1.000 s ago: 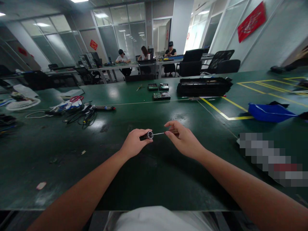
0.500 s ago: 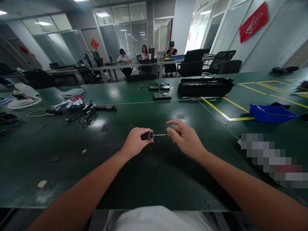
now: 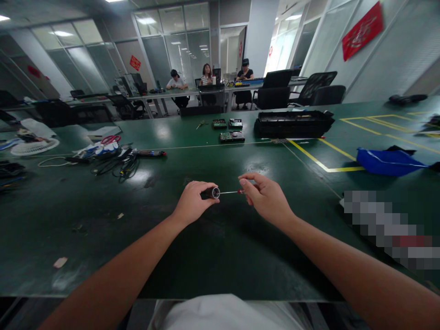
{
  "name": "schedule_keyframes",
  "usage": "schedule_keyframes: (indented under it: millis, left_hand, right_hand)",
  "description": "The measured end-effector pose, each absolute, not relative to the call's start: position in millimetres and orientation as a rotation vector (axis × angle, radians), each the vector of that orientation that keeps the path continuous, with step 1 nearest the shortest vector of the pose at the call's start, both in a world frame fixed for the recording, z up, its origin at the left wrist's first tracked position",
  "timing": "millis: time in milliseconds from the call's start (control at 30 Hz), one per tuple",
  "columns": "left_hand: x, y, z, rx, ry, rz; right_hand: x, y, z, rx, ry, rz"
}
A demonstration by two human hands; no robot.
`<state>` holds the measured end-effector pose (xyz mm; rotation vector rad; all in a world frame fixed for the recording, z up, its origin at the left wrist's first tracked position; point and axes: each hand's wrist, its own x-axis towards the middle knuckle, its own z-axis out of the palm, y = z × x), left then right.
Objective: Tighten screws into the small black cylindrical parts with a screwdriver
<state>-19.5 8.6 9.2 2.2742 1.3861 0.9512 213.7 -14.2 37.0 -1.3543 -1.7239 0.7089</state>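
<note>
My left hand [image 3: 194, 201] is closed around a short dark cylinder [image 3: 209, 193] with a silvery rim at its round end, which faces right and toward me. A screwdriver [image 3: 229, 192] lies level across the gap between my hands; its thin metal shaft meets the rim of the cylinder. Its red handle end [image 3: 241, 191] sits at the fingers of my right hand [image 3: 264, 195], which is closed on it, the thumb and forefinger tips close together. The rest of the handle is hidden by the hand. Both hands are above the green table [image 3: 206, 256].
Hard drives [image 3: 232, 136] and a long black plastic housing [image 3: 294, 124] lie farther back. Cables [image 3: 118, 162] and red-handled scissors [image 3: 110, 140] are at left. A blue piece [image 3: 390, 162] and a blurred-out object [image 3: 388, 229] are at right. Several people sit at a far desk.
The thumb and forefinger of my right hand have come closer together, and slightly more of the red handle shows. My left hand and the cylinder have barely moved.
</note>
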Motion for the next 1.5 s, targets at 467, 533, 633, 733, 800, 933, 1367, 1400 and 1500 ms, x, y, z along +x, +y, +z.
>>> schedule_keyframes:
  millis: [467, 533, 633, 733, 800, 933, 1367, 1400, 1500]
  left_hand:
    - [-19.8, 9.4, 5.9, 2.314, 1.359, 0.954]
    - [-20.2, 9.6, 5.7, 2.326, 1.353, 0.943]
    - [-20.3, 9.9, 5.7, 2.326, 1.346, 0.933]
    - [-19.8, 10.1, 5.9, 2.322, 1.345, 0.931]
    - [-19.4, 10.0, 5.9, 2.322, 1.347, 0.923]
    - [-19.0, 9.5, 5.3, 2.337, 1.328, 0.903]
    - [-19.8, 9.4, 5.3, 2.324, 1.353, 0.844]
    - [-19.7, 9.3, 5.5, 2.326, 1.351, 0.841]
    - [-19.6, 9.4, 5.3, 2.336, 1.335, 0.844]
  right_hand:
    - [214.1, -13.6, 35.6, -1.410, -1.783, 0.713]
    - [214.3, -11.9, 34.1, -1.393, -1.824, 0.691]
    - [214.8, -11.9, 34.2, -1.357, -1.873, 0.686]
    - [215.7, -13.9, 35.3, -1.303, -1.912, 0.638]
    - [216.5, -14.8, 35.0, -1.247, -1.933, 0.639]
    - [217.3, -13.9, 34.4, -1.258, -1.924, 0.678]
    - [216.7, -14.4, 37.8, -1.264, -1.925, 0.680]
    - [216.9, -14.1, 37.6, -1.267, -1.925, 0.679]
    - [217.7, -11.8, 36.9, -1.314, -1.915, 0.688]
